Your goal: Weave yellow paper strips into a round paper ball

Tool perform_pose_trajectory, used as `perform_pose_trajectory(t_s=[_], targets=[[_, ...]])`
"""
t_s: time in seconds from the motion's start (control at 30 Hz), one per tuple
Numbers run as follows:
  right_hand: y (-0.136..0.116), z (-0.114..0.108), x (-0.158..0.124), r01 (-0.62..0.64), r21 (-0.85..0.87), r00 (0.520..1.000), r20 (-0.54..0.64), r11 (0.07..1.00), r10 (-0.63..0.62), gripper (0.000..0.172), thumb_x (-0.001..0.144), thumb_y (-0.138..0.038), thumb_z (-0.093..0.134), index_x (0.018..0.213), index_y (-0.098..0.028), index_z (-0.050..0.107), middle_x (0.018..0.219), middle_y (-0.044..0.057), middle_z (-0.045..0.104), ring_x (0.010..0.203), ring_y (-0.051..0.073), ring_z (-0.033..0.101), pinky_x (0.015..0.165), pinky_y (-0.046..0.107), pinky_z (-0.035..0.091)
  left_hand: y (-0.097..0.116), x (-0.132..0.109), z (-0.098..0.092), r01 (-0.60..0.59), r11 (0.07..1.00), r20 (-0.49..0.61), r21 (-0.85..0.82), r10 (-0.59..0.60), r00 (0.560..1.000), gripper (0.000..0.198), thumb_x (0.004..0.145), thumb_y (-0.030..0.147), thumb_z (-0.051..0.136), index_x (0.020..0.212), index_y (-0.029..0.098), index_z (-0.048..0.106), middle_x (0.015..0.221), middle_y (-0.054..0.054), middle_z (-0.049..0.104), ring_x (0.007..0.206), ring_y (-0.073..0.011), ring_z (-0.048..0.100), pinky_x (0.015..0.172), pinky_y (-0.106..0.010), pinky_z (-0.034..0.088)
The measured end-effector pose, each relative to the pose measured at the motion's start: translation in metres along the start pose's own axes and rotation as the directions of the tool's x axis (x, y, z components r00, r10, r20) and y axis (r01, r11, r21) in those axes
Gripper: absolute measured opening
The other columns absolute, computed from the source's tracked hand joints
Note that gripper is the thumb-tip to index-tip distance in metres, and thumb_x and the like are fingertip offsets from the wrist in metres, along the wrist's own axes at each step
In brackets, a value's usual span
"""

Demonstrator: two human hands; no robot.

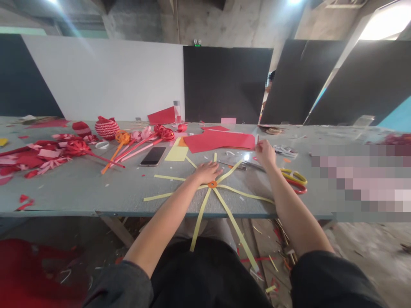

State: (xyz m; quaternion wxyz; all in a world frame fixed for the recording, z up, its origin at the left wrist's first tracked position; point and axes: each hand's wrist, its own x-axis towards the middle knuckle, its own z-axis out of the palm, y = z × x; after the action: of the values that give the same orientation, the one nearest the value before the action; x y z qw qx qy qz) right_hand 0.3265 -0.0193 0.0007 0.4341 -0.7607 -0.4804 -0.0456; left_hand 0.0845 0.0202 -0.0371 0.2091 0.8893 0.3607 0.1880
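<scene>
Pale yellow paper strips [201,218] fan out like spokes from a small orange paper disc [212,184]. Some lie on the table; two hang over its front edge. My left hand [208,172] rests palm down just behind the disc, fingers stretched out over the strips. Farther right, my right hand [266,153] is closed at the right end of the red paper sheets [221,140]. Something small and pale shows at its fingertips, too unclear to name. Large scissors with yellow and red handles [294,176] lie beside my right forearm, partly hidden by it.
A phone [153,156] and a yellow paper sheet [176,150] lie left of the strips. Red and pink paper flowers [77,146] cover the table's left side, near a woven red-and-pink ball [107,128]. A clear bottle [177,112] stands at the back. Scraps litter the floor.
</scene>
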Motion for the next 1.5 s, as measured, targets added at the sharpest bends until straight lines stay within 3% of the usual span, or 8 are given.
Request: perform_pose_trajectory(t_s=[0.13,0.23,0.33,0.57,0.8,1.0,1.33,1.5], targets=[[-0.038,0.006,-0.024,0.338,0.549,0.909,0.019,0.764,-0.416,0.016,0.081,-0.031,0.046,0.090,-0.018,0.051,0.081,0.007,0.067,0.078,0.020,0.064,0.075,0.034,0.047,0.012,-0.004,-0.011,-0.116,0.992,-0.260,0.049,0.125,0.958,0.053,0.086,0.047,0.040,0.133,0.023,0.036,0.146,-0.010,0.028,0.137,-0.0273,0.017,0.109,-0.049,0.010],[-0.059,0.007,-0.045,0.363,0.672,0.862,0.021,0.646,-0.506,0.019,0.080,-0.039,0.051,0.086,-0.021,0.051,0.076,0.004,0.067,0.074,0.018,0.064,0.073,0.033,0.047,0.020,-0.005,-0.022,-0.205,0.977,-0.620,0.058,0.196,0.759,0.049,0.088,0.043,0.038,0.132,0.021,0.036,0.141,-0.011,0.036,0.132,-0.0230,0.030,0.108,-0.040,0.018],[-0.069,0.008,-0.058,0.294,0.752,0.850,0.077,0.590,-0.522,0.025,0.077,-0.045,0.056,0.085,-0.021,0.051,0.073,0.003,0.066,0.071,0.017,0.064,0.073,0.033,0.047,0.026,-0.007,-0.030,-0.297,0.951,-0.709,0.092,0.271,0.651,0.038,0.087,0.039,0.042,0.119,0.020,0.050,0.126,-0.010,0.054,0.120,-0.0215,0.044,0.103,-0.035,0.028],[-0.076,0.012,-0.064,-0.021,0.890,0.856,0.251,0.456,-0.452,0.035,0.066,-0.052,0.066,0.078,-0.022,0.053,0.070,0.000,0.064,0.064,0.014,0.061,0.067,0.031,0.050,0.035,-0.016,-0.032,-0.392,0.908,-0.589,0.148,0.399,0.702,0.033,0.081,0.029,0.049,0.112,0.021,0.056,0.119,-0.007,0.059,0.116,-0.0222,0.048,0.102,-0.036,0.030],[-0.074,0.015,-0.066,0.157,0.814,0.852,0.175,0.560,-0.493,0.026,0.069,-0.046,0.064,0.078,-0.023,0.058,0.076,0.000,0.059,0.059,0.013,0.060,0.060,0.029,0.048,0.032,-0.010,-0.031,-0.363,0.930,-0.652,0.061,0.312,0.691,0.027,0.085,0.035,0.047,0.103,0.020,0.060,0.109,-0.006,0.064,0.107,-0.0189,0.055,0.096,-0.030,0.036],[-0.067,0.017,-0.063,0.399,0.693,0.796,0.063,0.600,-0.601,0.018,0.078,-0.039,0.055,0.083,-0.023,0.062,0.087,0.003,0.059,0.057,0.011,0.056,0.059,0.027,0.048,0.031,-0.008,-0.032,-0.325,0.938,-0.597,-0.118,0.194,0.778,0.021,0.081,0.035,0.053,0.096,0.022,0.062,0.103,-0.005,0.066,0.100,-0.0196,0.058,0.092,-0.030,0.040],[-0.067,0.024,-0.064,0.307,0.648,0.810,0.207,0.697,-0.549,0.017,0.075,-0.032,0.056,0.089,-0.024,0.062,0.073,0.001,0.064,0.060,0.017,0.063,0.060,0.028,0.046,0.027,-0.006,-0.031,-0.351,0.935,-0.656,-0.043,0.239,0.716,0.015,0.074,0.026,0.058,0.071,0.022,0.044,0.104,-0.006,0.061,0.105,-0.0192,0.052,0.092,-0.031,0.038],[-0.070,0.022,-0.067,0.405,0.536,0.834,0.114,0.740,-0.540,0.011,0.077,-0.033,0.055,0.074,-0.025,0.061,0.061,0.000,0.062,0.059,0.018,0.062,0.063,0.029,0.044,0.031,-0.002,-0.024,-0.356,0.890,-0.563,-0.285,0.145,0.813,0.026,0.074,0.028,0.057,0.063,0.021,0.034,0.074,0.001,0.059,0.077,-0.0133,0.056,0.079,-0.027,0.042]])
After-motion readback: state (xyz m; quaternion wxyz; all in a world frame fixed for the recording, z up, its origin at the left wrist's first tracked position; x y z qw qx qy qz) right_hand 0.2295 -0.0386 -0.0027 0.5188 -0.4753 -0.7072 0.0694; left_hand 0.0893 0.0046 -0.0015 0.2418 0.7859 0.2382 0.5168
